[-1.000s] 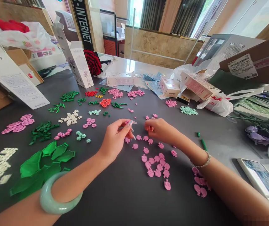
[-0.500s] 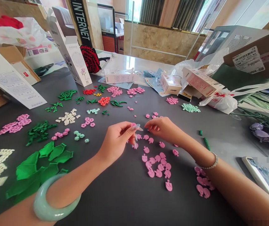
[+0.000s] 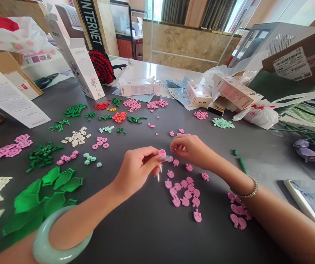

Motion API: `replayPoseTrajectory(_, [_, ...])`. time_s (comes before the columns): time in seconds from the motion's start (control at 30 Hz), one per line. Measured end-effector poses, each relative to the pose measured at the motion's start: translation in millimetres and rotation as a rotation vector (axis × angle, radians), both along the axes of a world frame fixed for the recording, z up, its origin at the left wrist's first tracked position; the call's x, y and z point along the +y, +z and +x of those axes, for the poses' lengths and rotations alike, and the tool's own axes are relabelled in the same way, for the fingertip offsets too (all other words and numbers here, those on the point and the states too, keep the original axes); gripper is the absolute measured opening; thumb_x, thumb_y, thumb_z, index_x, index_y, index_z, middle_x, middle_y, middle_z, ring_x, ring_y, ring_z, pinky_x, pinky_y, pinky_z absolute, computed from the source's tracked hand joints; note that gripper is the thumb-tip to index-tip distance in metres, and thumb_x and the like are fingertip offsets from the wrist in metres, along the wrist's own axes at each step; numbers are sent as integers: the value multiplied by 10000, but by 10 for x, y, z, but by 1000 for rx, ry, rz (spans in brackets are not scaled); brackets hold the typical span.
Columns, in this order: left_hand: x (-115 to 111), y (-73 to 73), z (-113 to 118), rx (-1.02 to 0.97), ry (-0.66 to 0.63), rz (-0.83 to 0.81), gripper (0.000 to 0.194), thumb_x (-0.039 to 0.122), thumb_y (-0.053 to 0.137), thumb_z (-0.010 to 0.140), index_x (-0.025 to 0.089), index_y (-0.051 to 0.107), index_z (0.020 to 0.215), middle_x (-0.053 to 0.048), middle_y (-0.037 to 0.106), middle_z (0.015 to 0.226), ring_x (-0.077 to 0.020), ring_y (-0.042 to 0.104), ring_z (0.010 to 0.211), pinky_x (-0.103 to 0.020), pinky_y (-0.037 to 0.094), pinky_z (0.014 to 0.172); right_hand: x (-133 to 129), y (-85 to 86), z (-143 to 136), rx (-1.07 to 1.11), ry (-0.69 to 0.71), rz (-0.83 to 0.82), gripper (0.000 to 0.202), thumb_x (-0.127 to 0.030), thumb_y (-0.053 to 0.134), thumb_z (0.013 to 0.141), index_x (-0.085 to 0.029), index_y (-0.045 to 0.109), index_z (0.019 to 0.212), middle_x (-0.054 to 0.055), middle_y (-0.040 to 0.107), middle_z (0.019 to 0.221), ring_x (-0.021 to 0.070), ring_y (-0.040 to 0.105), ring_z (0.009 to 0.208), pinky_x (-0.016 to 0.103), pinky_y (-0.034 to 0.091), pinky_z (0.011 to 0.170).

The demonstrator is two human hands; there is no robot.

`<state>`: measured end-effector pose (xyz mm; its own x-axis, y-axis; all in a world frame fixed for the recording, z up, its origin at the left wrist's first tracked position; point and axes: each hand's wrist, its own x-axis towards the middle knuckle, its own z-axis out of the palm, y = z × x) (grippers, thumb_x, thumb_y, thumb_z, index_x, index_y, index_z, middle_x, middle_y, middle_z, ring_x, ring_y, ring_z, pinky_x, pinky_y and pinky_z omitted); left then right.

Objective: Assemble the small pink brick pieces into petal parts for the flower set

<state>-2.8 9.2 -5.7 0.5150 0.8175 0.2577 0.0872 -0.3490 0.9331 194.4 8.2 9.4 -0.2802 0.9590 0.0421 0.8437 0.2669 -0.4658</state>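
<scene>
My left hand [image 3: 139, 169] pinches a small pink piece [image 3: 162, 152] between thumb and forefinger just above the dark grey table [image 3: 146, 234]. Right beside it, my right hand [image 3: 192, 149] has its fingers curled on another small pink piece, the two hands almost touching. Below the hands lies a loose cluster of pink petal-shaped pieces [image 3: 185, 192]. A second small heap of pink petals [image 3: 237, 212] rests by my right forearm. I wear a pale green bangle [image 3: 55, 242] on the left wrist and a bead bracelet [image 3: 245, 189] on the right.
Sorted piles cover the left half: green leaves [image 3: 44, 194], dark green bits [image 3: 40, 154], white pieces [image 3: 76, 137], pink pieces [image 3: 10, 148]. White boxes [image 3: 87, 73] and a red knitted thing [image 3: 101, 66] stand behind. Cartons and bags [image 3: 237, 99] crowd the right; a phone [image 3: 308, 209] lies at right.
My left hand has come down and slightly right with its pink piece, closing on the right hand. The camera tipped a little, shifting the table contents upward.
</scene>
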Motion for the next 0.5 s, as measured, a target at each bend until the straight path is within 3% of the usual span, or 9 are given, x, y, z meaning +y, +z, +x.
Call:
replayPoseTrajectory(0.1, [-6, 9, 5, 15, -1, 34, 313, 313, 544, 864, 143, 558, 602, 32, 552, 469, -79, 523, 437, -191, 435, 492, -15, 41, 10, 151, -49, -63, 142, -50, 537, 722, -156, 631, 709, 5, 599, 695, 96, 521, 619, 262, 436, 637])
replayPoseTrajectory(0.17, [-7, 17, 7, 23, -1, 55, 330, 328, 546, 864, 143, 554, 590, 28, 557, 471, -81, 525, 437, -188, 435, 485, -39, 85, 5, 402, -54, -199, 22, -140, 608, 722, -157, 621, 727, -7, 600, 666, 96, 541, 610, 261, 450, 622])
replayPoseTrajectory(0.3, [0, 13, 4, 29, -7, 111, 340, 346, 554, 861, 137, 571, 594, 25, 553, 476, -81, 525, 433, -183, 433, 472, -113, 173, -43, 856, -26, -354, 133, -220, 713, 674, -153, 612, 729, -16, 621, 664, 87, 580, 621, 232, 475, 606])
replayPoseTrajectory(0.5, [-1, -10, -15, 96, -19, 213, 284, 292, 540, 876, 138, 603, 647, 13, 586, 527, -87, 540, 464, -186, 437, 487, -186, 219, -118, 958, 7, -374, 122, -211, 736, 667, -145, 649, 720, -5, 643, 636, 84, 573, 571, 228, 473, 563])
